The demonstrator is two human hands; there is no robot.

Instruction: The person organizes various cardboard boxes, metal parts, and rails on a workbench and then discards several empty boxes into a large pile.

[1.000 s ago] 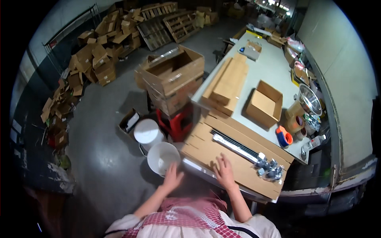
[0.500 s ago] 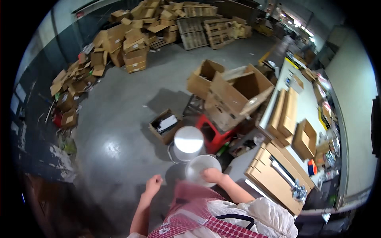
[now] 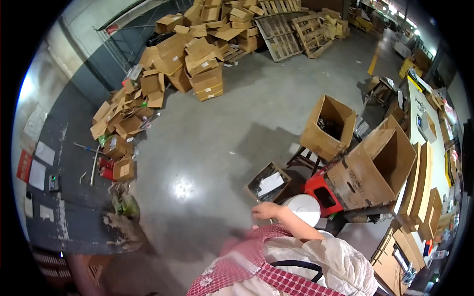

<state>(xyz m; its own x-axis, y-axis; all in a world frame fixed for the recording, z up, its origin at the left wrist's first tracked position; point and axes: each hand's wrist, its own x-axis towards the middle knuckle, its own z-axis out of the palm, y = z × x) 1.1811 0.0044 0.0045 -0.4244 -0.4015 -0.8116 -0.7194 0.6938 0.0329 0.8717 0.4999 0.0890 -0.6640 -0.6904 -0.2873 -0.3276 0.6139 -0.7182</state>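
Note:
My right hand reaches across in front of my body, its fingers loosely bent and slightly apart, with nothing visible in it. My right forearm passes over part of an upturned pale bucket on the floor. A sliver of a second pale container shows behind my arm and sleeve. Just beyond the hand stands a small open carton with a white piece and dark items inside. My left hand is out of sight. A red checked apron covers my front, blurred at its edge.
To the right, a large open carton rests by a red stool; another carton sits on a dark stool. A long worktable holds cardboard pieces. Heaped cartons and wooden pallets stand at the back, beyond grey floor.
The view has swung left, so the cartons and table sit further right. My right hand has left the pale open bucket. My left hand has gone out of sight.

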